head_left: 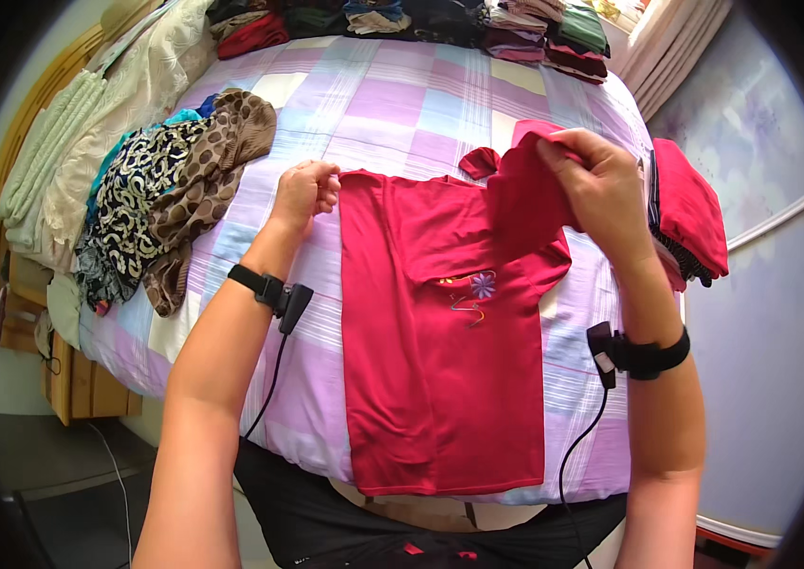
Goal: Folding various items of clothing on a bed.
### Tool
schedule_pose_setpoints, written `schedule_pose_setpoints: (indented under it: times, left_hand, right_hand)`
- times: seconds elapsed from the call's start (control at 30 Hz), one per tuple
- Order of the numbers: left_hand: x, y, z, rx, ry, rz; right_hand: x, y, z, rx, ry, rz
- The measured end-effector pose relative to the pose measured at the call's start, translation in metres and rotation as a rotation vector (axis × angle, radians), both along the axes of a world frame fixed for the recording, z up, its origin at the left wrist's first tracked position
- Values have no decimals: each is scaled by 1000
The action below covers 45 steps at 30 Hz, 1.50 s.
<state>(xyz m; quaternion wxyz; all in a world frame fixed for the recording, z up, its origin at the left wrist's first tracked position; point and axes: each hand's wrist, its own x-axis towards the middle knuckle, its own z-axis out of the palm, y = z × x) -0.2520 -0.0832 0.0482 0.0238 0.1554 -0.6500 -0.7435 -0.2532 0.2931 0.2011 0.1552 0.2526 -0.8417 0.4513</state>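
Observation:
A dark red T-shirt (430, 351) with a small flower embroidery lies flat on the checked bed cover (392, 104), its hem hanging over the near edge. My left hand (305, 192) pinches the shirt's upper left corner against the bed. My right hand (592, 185) grips the upper right part of the shirt and holds it folded over toward the middle, lifted a little off the bed. Both wrists wear black straps with cables.
A heap of patterned and brown clothes (170, 190) lies on the bed's left side beside pale bedding (89, 123). Folded clothes (478, 24) line the far edge. Another red garment (691, 213) sits at the bed's right edge, next to a pale wall.

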Motion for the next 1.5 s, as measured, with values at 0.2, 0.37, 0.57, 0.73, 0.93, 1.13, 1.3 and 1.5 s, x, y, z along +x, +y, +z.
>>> schedule_pose_setpoints:
  times: [0.2,0.37,0.57,0.73,0.93,1.13,1.3,1.5]
  left_hand:
    - [4,20,9,42,-112,-189]
    - [-12,12,-7,-59,-248,-423]
    - [-23,28,0,-144,-358,-365]
    - [-26,27,-14,-106,-291,-410]
    - [-26,21,-32,-140,-228,-205]
    - [-21,21,-31,-10,-183,-192]
    - [-17,23,-27,-36,-159,-123]
    - [-9,22,-36,-461,-33,42]
  right_hand:
    - [-5,-21,-14,-145,-157,55]
    - [55,-64,-11,-66,-106,75]
    - [203,-60,-93,464,-14,730]
    - [261,-34,-166,451,-90,737]
    - [286,-36,-177,523,8,709]
    - [300,-31,-174,610,13,624]
    - [314,-21,-174,586,-25,607]
    - [327,-14,-174,571,-85,672]
